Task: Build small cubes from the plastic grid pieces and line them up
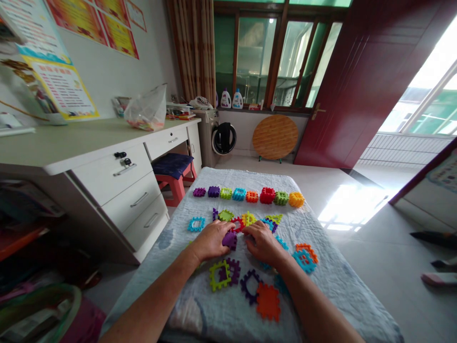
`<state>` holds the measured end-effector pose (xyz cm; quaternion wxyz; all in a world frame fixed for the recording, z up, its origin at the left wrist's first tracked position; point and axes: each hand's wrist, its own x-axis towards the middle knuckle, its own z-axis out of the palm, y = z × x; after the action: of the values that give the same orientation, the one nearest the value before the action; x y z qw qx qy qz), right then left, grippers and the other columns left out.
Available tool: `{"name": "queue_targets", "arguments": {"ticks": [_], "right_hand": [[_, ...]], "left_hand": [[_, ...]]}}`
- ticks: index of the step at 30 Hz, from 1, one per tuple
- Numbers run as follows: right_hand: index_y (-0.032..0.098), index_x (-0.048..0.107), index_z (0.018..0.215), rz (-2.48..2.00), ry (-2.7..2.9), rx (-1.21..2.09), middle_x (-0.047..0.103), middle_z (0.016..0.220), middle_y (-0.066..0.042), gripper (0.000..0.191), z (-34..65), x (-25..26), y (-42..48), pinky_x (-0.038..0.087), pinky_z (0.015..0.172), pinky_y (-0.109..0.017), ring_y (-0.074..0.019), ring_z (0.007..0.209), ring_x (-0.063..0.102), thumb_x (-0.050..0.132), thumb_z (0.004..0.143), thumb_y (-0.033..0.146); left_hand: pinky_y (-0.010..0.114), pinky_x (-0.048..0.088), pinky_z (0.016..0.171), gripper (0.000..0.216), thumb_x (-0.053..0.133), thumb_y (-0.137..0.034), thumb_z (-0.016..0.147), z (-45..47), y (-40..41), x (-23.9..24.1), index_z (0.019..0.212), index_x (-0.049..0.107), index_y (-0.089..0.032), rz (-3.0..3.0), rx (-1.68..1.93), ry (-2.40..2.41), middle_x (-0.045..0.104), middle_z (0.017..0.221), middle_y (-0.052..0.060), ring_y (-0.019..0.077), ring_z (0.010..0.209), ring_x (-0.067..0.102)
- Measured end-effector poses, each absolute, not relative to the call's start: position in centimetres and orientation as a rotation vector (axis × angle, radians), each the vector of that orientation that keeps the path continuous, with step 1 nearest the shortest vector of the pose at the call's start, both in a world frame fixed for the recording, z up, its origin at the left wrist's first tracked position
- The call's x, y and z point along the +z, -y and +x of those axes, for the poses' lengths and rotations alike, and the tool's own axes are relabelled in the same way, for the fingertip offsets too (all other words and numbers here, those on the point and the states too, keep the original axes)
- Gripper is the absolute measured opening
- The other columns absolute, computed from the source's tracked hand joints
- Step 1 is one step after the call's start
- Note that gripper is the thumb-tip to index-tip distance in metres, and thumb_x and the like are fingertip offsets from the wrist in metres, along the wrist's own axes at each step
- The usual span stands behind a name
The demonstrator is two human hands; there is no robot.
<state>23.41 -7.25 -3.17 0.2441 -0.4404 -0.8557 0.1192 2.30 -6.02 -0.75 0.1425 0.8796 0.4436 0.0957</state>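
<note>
My left hand (213, 239) is closed around a purple toothed plastic building piece (230, 240) above the cloth-covered table (193, 286). To its right is my right hand (263, 242), its fingers bent and apart, with nothing visible in its grasp. Just beyond the hands lie a red piece (237, 224), a yellow piece (249, 218) and a lime round-edged piece (226, 215). Closer to me are a lime square frame (215, 276), a dark purple frame (246, 286) and an orange square plate (268, 302). My right forearm partly hides some blue pieces.
Across the far part of the table runs a row of assembled cubes, including a red cube (267, 195) and a yellow cube (296, 199). Blue (304, 261) and orange frames overlap at the right. A white desk (124, 162) and a stool (174, 166) stand left.
</note>
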Motion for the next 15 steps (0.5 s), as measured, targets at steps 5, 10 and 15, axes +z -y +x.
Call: {"name": "queue_targets", "arguments": {"ticks": [5,10,15], "right_hand": [[0.021,0.064,0.1,-1.2,2.339,0.325,0.066,0.087,-0.004,0.031,23.38,-3.21,7.25,0.035,0.084,-0.033,-0.0205,0.091,0.052,0.053,0.073,0.01],[0.021,0.064,0.1,-1.198,2.326,0.335,0.066,0.087,-0.004,0.031,23.4,-3.39,7.2,0.035,0.084,-0.033,-0.0205,0.091,0.051,0.053,0.073,0.01],[0.021,0.064,0.1,-1.179,2.288,0.366,0.065,0.089,-0.004,0.034,23.32,-3.27,7.27,0.036,0.086,-0.034,-0.0209,0.092,0.05,0.053,0.071,0.008]], "left_hand": [[0.035,0.041,0.095,0.061,0.065,-0.023,0.061,2.21,6.02,-0.72,0.12,0.052,-0.023,2.529,0.257,-1.25,0.062,0.116,0.006,0.0269,0.107,0.055],[0.035,0.041,0.094,0.06,0.064,-0.024,0.062,2.28,5.98,-0.73,0.12,0.052,-0.021,2.539,0.253,-1.228,0.063,0.115,0.007,0.0271,0.106,0.055],[0.036,0.042,0.092,0.059,0.065,-0.027,0.059,2.42,6.25,-0.81,0.117,0.053,-0.022,2.568,0.256,-1.238,0.064,0.112,0.007,0.0274,0.102,0.057]]}}
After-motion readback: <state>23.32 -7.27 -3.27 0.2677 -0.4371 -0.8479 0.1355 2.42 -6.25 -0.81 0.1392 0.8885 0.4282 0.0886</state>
